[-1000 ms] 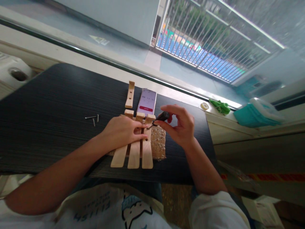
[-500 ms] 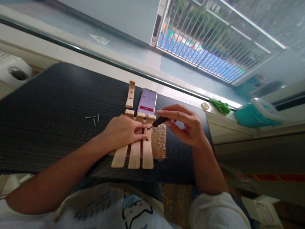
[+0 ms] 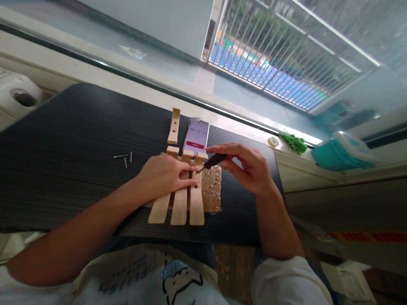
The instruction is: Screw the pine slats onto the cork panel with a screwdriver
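My left hand (image 3: 165, 176) lies flat on a set of three pale wooden slats (image 3: 179, 207) on the black table (image 3: 63, 169), fingers spread and pressing them down. My right hand (image 3: 248, 167) pinches a small black-handled screwdriver (image 3: 213, 160). Its tip touches the right slat near its far end. A sheet of bubble wrap (image 3: 211, 188) lies beside the slats under the tool.
A phone (image 3: 196, 137) with a lit screen lies just beyond the slats, next to a single loose wooden piece (image 3: 173, 126). Three screws (image 3: 124, 158) lie to the left. A green cloth (image 3: 294, 142) and teal container (image 3: 337, 153) sit on the sill at right.
My right hand has rotated around the screwdriver handle, its fingers folding lower over it. The left hand and the slats have stayed put.
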Demonstrator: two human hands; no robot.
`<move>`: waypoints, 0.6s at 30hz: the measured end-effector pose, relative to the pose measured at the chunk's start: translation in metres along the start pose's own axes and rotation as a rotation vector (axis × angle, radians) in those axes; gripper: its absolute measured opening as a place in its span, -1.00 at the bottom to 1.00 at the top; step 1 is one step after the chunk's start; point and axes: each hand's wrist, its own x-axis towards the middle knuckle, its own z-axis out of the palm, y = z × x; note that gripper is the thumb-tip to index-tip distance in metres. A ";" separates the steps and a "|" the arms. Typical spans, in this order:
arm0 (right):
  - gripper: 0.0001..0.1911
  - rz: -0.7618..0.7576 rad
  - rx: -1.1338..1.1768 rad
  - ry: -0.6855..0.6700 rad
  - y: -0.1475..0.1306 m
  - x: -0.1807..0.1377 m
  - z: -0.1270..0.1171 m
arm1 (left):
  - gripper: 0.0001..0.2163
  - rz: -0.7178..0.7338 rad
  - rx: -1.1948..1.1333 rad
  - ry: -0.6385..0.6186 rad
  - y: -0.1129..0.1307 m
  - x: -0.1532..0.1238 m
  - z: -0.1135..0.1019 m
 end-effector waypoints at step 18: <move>-0.74 -0.027 -0.098 0.125 0.002 0.001 0.006 | -0.53 -0.004 0.006 -0.009 0.002 -0.001 -0.003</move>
